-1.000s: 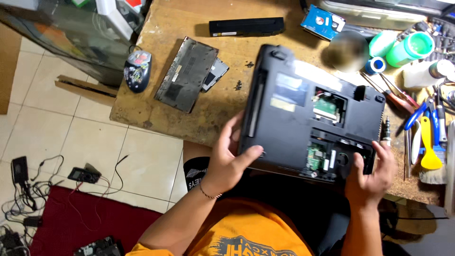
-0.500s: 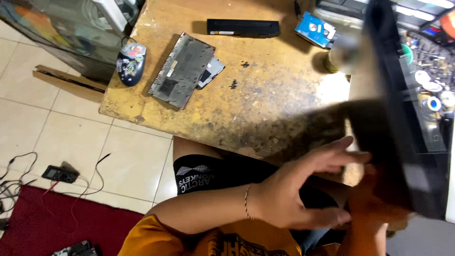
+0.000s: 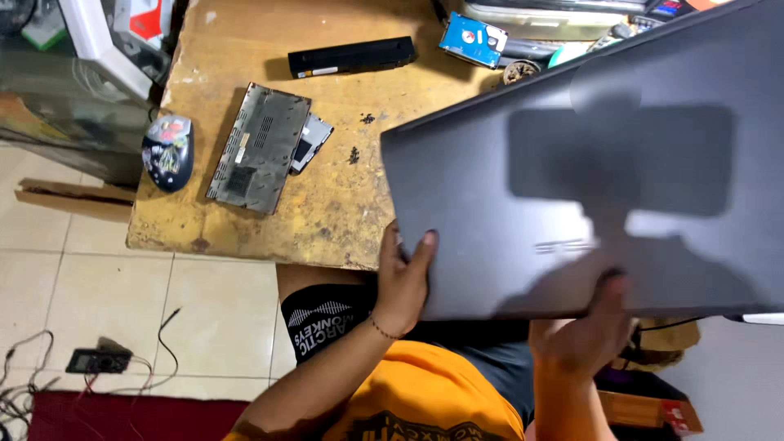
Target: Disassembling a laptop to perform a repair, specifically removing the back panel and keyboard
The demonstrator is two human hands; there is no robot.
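Observation:
A dark grey laptop (image 3: 588,171) is held above the wooden table (image 3: 327,204) with its smooth lid side facing up. My left hand (image 3: 402,282) grips its near left corner, thumb on top. At the near edge, my right hand (image 3: 590,331) holds it with fingers over the rim. The laptop covers the right half of the table and whatever lies under it.
On the table lie a grey bottom cover panel (image 3: 260,149), a small drive caddy (image 3: 309,143), a long black battery (image 3: 351,57), a blue-labelled hard drive (image 3: 474,39) and a computer mouse (image 3: 167,151). Cables and a small black device (image 3: 98,359) lie on the tiled floor.
The laptop lay underside up on the table, was lifted on edge, and is now turned over with its lid side up, both hands still on it.

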